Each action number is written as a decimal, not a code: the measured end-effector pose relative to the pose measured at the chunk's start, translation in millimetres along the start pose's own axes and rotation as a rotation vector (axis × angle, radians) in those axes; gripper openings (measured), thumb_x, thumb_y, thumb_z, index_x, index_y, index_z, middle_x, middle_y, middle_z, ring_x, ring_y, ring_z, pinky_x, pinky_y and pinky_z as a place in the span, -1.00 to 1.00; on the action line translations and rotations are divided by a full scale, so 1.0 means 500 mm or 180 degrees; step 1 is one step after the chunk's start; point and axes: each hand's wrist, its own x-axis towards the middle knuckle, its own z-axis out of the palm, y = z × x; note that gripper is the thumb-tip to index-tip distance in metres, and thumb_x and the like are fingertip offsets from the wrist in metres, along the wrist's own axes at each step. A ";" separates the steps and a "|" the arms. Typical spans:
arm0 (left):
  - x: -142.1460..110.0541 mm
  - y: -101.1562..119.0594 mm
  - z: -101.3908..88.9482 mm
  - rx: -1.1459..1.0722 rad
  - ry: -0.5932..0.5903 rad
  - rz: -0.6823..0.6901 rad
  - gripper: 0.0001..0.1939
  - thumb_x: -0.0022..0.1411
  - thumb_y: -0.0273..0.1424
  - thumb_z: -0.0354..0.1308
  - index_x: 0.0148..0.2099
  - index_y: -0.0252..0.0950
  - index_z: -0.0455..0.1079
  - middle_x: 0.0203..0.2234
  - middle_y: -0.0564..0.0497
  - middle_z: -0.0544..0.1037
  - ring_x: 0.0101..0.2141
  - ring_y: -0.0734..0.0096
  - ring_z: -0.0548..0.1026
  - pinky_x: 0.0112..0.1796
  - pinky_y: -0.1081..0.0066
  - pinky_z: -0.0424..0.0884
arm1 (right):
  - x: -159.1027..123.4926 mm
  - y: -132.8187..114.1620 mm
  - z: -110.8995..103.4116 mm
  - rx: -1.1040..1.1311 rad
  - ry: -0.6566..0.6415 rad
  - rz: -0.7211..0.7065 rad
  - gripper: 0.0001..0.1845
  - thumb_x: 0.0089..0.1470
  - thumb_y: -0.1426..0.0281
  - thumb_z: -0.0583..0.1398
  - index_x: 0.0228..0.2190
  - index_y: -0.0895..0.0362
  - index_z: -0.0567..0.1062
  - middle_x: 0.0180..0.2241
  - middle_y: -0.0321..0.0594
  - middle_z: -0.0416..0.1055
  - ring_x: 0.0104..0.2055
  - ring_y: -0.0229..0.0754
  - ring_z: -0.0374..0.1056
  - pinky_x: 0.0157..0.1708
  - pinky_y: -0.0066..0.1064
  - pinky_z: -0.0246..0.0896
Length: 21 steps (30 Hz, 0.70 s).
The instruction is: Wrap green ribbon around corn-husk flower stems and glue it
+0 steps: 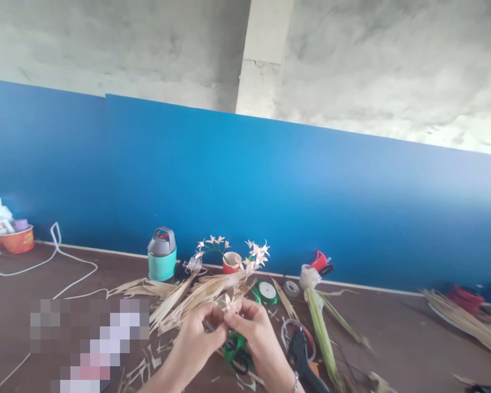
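A small pale flower point(229, 303), which looks made of dried husk, is pinched between the fingertips of both hands above the table. My left hand point(201, 334) is closed on its left side, thumb against the fingers. On the other side, my right hand point(254, 330) grips it between thumb and forefinger. Below the hands lies a green and black thing point(236, 352), partly covered by them. Strips of dried corn husk point(207, 297) spread out behind the hands. Beyond these, a red and white cup point(231, 263) holds curved stems with several similar flowers point(257, 254).
A black glue gun point(300, 355) lies right of my hands, near a green corn husk point(321, 333). A green-rimmed ribbon spool point(267, 292) and a tape roll point(291, 288) lie behind. A turquoise jug point(162, 259) stands against the blue partition point(213, 174). White cable point(76, 262) runs along the left.
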 end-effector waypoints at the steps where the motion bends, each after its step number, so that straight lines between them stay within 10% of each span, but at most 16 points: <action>1: -0.002 -0.002 0.000 0.0232 0.0139 0.0136 -0.84 -0.03 -0.43 0.13 -0.61 -0.29 0.29 -0.69 0.10 0.35 -0.57 0.45 0.30 -0.49 0.46 0.21 | 0.001 0.001 0.003 -0.0157 0.0122 -0.0096 -0.74 -0.25 0.31 0.36 -0.64 0.19 0.43 -0.61 -0.33 0.33 -0.53 -0.31 0.18 -0.47 -0.48 0.07; 9: -0.017 0.004 -0.004 0.0880 0.0562 0.0702 -0.83 0.04 -0.40 0.10 -0.57 -0.27 0.35 -0.61 0.04 0.46 -0.49 0.34 0.39 -0.36 0.40 0.29 | 0.003 0.004 0.014 -0.0936 0.0333 -0.0691 -0.77 -0.14 0.31 0.29 -0.63 0.17 0.39 -0.57 -0.33 0.27 -0.47 -0.27 0.19 -0.45 -0.48 0.11; 21: -0.005 0.011 -0.007 -0.0834 -0.0007 -0.0468 -0.79 -0.05 -0.27 0.20 -0.55 -0.31 0.38 -0.65 0.10 0.38 -0.54 0.46 0.28 -0.45 0.48 0.19 | 0.006 -0.022 -0.021 -0.0927 0.0082 0.0104 -0.74 -0.21 0.25 0.32 -0.57 0.20 0.46 -0.59 -0.32 0.32 -0.52 -0.32 0.13 -0.51 -0.49 -0.01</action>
